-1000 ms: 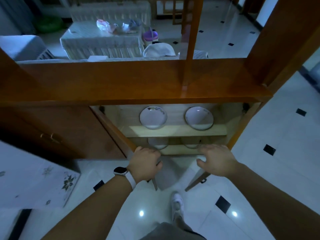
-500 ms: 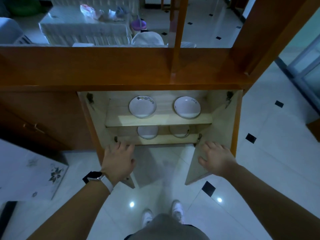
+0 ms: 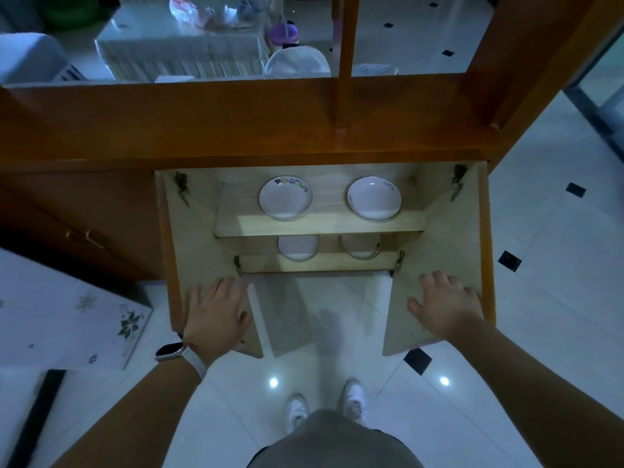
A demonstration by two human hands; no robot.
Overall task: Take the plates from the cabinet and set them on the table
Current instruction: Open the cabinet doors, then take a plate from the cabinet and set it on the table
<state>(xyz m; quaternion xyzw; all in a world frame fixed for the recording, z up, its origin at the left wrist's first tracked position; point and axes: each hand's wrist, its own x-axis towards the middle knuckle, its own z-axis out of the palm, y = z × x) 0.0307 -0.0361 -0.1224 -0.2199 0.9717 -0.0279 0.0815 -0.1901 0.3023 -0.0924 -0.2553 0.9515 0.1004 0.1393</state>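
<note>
Presently we find the left hand (image 3: 216, 312) flat on the left door (image 3: 199, 265), grip released; plates (image 3: 285, 197) sit untouched along the upper shelf (image 3: 324, 222), others below. The right hand (image 3: 445, 305) rests likewise, grasping nothing. Next we judge a reach inward. Rim lettering unreadable.

The scene is dim, with a cool bluish cast over the floor tiles (image 3: 557, 298). Two small bright glints sit on the glossy tiles near the shoes (image 3: 354, 396) — reflections of lights overhead. The cabinet (image 3: 236, 119) interior is the best-lit part; its upper shelf (image 3: 320, 224) throws a shadow over the lower one, so the plates below look dull. The forearms are dark. Wide-angle distortion bends straight edges toward the corners — the far background is soft and slightly noisy.
</note>
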